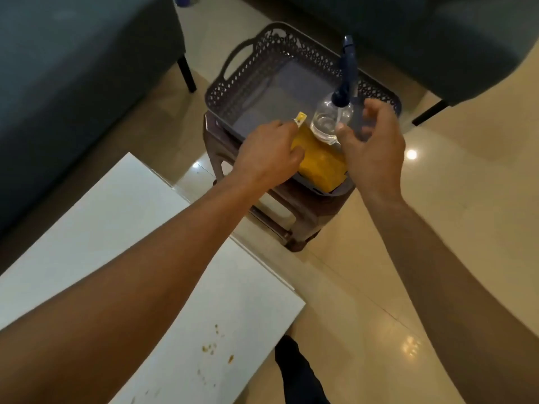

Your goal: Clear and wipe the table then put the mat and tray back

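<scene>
A glossy beige tiled floor (379, 287) is seen, with a white counter (116, 243) below the left grip (269, 153), crumbs (210, 348) scattered on its near end. A yellow cloth (320, 167) is held by the left grip inside a grey basket (250, 83) on a brown stool (221, 153). The right grip (373, 141) is loosely spread, nothing held, just right of a clear spray bottle (328, 118) standing in the basket.

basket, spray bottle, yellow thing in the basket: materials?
Basket: looks like moulded matte grey plastic, lattice-pierced walls. Spray bottle: clear glossy body, probably plastic, liquid visible inside; dark blue trigger head. Yellow cloth: soft matte fabric, likely microfibre, with a sewn tag.
</scene>
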